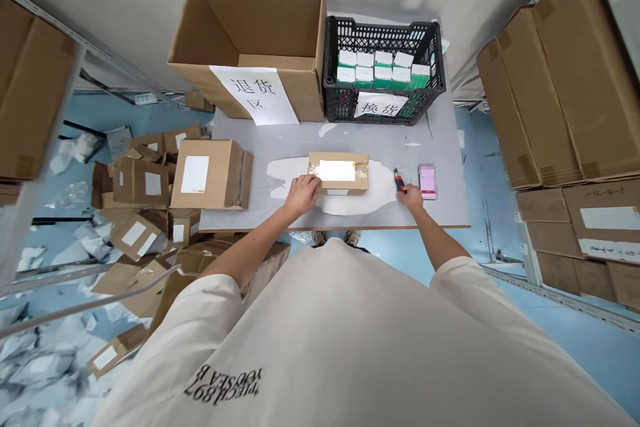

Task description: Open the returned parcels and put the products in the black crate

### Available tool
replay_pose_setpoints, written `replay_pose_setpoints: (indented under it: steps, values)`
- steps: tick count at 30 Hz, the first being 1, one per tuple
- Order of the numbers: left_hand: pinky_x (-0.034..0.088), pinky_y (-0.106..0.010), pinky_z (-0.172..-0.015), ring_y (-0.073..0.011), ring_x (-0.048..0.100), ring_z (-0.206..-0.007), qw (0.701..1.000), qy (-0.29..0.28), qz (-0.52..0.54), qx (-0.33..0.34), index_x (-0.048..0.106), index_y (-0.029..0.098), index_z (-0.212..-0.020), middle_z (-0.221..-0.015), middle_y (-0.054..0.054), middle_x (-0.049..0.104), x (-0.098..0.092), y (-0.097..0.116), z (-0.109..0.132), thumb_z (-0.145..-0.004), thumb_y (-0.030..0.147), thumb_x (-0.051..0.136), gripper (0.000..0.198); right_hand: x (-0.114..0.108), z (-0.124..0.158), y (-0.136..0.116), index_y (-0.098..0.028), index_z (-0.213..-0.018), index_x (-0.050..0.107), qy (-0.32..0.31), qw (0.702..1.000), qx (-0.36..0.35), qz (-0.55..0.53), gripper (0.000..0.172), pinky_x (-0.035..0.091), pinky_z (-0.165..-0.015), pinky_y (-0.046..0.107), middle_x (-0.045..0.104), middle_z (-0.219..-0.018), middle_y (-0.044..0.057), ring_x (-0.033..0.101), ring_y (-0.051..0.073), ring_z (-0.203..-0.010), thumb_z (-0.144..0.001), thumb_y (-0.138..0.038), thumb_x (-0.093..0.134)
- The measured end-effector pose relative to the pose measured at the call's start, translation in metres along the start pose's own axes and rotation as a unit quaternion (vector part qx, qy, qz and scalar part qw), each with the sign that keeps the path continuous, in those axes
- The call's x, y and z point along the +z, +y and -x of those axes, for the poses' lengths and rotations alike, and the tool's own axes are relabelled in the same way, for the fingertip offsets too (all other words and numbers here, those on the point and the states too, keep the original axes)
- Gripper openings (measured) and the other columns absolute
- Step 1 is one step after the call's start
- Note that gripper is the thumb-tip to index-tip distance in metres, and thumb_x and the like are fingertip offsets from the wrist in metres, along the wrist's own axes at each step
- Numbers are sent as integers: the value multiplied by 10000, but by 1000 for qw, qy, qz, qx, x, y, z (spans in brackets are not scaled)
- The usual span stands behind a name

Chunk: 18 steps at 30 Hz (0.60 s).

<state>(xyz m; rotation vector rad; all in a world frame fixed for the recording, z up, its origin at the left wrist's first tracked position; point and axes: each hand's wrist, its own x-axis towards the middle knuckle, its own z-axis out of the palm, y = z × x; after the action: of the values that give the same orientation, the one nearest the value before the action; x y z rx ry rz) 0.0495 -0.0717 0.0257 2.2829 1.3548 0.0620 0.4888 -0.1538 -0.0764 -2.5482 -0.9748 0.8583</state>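
A small cardboard box (315, 176) wrapped in clear tape, with a white label on top, lies near the middle of the table. My left hand (303, 193) grips its left end, the fingers curled over the edge and the thumb side partly hidden. Farther right, my right hand (411, 197) is closed on a red and black utility knife (399, 180), which points away from me, apart from the box. Just beyond that hand lies a pink, flat rectangular item (427, 182).
A larger labelled carton (205, 175) stands on the table's left. Behind are an open cardboard box (305, 90) with a paper sign and a black plastic crate (340, 103) holding several white-and-green boxes. Parcels (143, 183) pile up at left; stacked cartons (560, 93) line the right.
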Motion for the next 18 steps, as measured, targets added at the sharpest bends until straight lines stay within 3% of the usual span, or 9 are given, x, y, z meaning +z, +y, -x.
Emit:
replay_pose_setpoints:
  steps: [4, 11, 15, 18]
  values:
    - [447, -594, -1179, -421, 604, -1401, 1000, -13, -20, -8, 725, 294, -1409, -1495, -175, 698, 1, 3, 4, -982, 157, 554, 480, 9, -6, 15, -209, -1144, 749, -25, 996, -31, 74, 315, 566, -1112, 552, 742, -1349, 212, 700, 384, -1231, -833, -233, 793]
    - [482, -600, -1149, -423, 646, -1347, 998, -23, -59, -14, 725, 251, -1427, -1470, -197, 719, -1, 8, 2, -987, 137, 540, 490, 8, -9, 3, -185, -1162, 674, -42, 988, -53, 141, 300, 566, -1080, 550, 725, -1341, 270, 695, 409, -1256, -880, -202, 777]
    - [502, -584, -1143, -406, 658, -1358, 997, -19, -70, 5, 716, 226, -1452, -1476, -200, 717, 2, 6, 2, -997, 126, 522, 505, -8, -3, -10, -235, -1162, 610, -39, 997, 29, 63, 360, 619, -970, 432, 771, -1070, 115, 750, 314, -1068, -856, -204, 796]
    - [513, -564, -1145, -398, 664, -1368, 997, -16, -71, 24, 711, 208, -1468, -1483, -204, 717, 5, 3, 3, -1000, 123, 519, 513, -23, 5, -29, -264, -1067, 555, -48, 991, 89, -91, 146, 640, -789, 329, 698, -857, 7, 754, 234, -856, -967, -273, 661]
